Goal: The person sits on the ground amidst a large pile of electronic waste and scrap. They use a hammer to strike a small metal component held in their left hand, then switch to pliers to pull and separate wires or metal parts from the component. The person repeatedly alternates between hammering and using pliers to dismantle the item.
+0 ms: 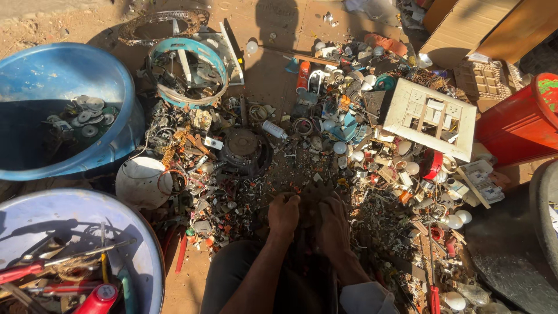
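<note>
My left hand [283,214] and my right hand [332,224] meet low in the middle of the head view, in shadow, both curled around a small dark piece of scrap [309,200]. What the piece is cannot be made out. Just beyond the hands lies a spread of broken electrical scrap [302,168]. A round dark motor part [243,150] sits a little further out to the left. A white dome-shaped shell [142,181] lies to the left of my left hand.
A blue tub [110,75] with metal discs stands at the left. A pale blue basin [145,244] with red-handled tools is at bottom left. A white switch plate [431,117], a red bucket [511,125] and cardboard [465,26] are at right. A teal ring frame [215,58] lies further out.
</note>
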